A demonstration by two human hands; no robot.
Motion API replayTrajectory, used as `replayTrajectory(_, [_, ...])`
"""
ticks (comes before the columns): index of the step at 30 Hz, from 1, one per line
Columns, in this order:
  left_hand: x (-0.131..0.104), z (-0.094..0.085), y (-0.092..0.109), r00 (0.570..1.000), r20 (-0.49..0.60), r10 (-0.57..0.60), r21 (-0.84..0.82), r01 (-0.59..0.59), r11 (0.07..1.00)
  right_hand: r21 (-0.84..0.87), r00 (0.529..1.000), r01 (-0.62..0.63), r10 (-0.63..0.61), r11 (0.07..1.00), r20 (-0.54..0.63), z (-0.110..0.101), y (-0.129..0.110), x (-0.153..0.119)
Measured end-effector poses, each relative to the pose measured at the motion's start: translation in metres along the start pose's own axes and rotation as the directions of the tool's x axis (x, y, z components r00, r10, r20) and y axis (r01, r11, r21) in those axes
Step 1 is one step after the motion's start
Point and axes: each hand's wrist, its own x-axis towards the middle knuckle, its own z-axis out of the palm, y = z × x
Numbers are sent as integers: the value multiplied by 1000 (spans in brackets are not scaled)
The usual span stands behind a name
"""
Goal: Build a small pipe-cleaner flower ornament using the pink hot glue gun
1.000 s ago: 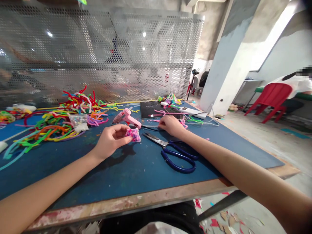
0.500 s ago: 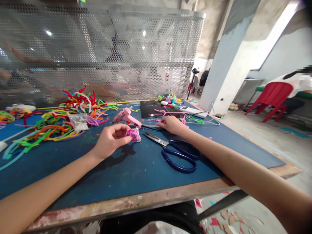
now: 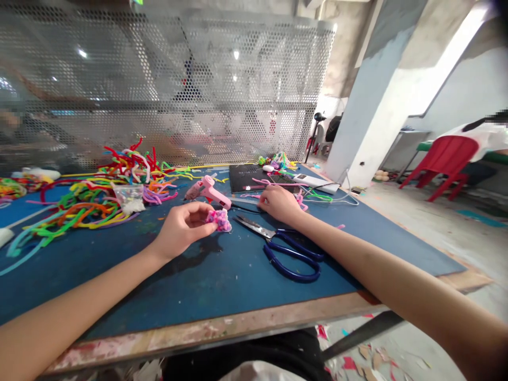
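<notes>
Our left hand pinched the pink-and-purple chenille piece just left of the blue-handled scissors; a light edge grip seemed best, sparing its pile. Beyond the scissors, our right hand curled, whether around anything we couldn't tell.

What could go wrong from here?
The scissors lie with their blade tips near the pink-purple piece in the left hand; a careless move might jab it. The pink glue gun lies just beyond that hand; if hot, which I can't tell, it could burn. Its dark cord runs close to the right hand, so a snag might drag the gun.
</notes>
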Motion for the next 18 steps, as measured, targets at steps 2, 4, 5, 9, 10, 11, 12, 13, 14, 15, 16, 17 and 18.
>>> replayTrajectory(2, [0,0,0,1000,-1,-7,-6,7,1000,13,1000,-15,15,1000,-25,0,2,0])
replayTrajectory(4, [0,0,0,1000,1,-16,-15,16,1000,41,998,-43,45,998,-40,0,5,0])
replayTrajectory(5, [0,0,0,1000,1,-18,-17,18,1000,63,997,-63,66,996,-45,-1,7,1])
replayTrajectory(9, [-1,0,1,1000,-1,-14,-7,14,1000,114,992,-90,99,989,-76,-1,10,0])
replayTrajectory(10, [-1,0,1,1000,0,-14,-8,14,1000,102,993,-63,73,993,-89,0,10,0])
replayTrajectory(11, [-1,0,1,1000,1,-15,-12,15,1000,83,995,-16,24,996,-97,2,10,-1])
replayTrajectory(12, [-1,0,1,1000,1,-15,-15,15,1000,58,995,48,-42,997,-92,3,10,-1])
replayTrajectory(13, [-1,0,1,1000,0,-14,-15,14,1000,35,991,120,-117,992,-65,4,10,-2])
replayTrajectory(14, [-1,0,1,1000,-1,-12,-13,12,1000,19,982,186,-186,982,-20,5,9,-2])
replayTrajectory(15, [-1,0,1,1000,0,-10,-10,10,1000,10,970,240,-240,971,35,5,9,-2])
replayTrajectory(16, [-1,0,1,1000,1,-8,-5,8,1000,5,956,280,-279,960,87,5,9,-2])
replayTrajectory(17, [-1,-1,0,1000,3,-6,-2,6,1000,2,945,302,-300,953,131,3,9,-1])
replayTrajectory(18, [-1,-1,0,1000,6,-6,0,6,1000,0,939,309,-305,951,160,1,9,0])
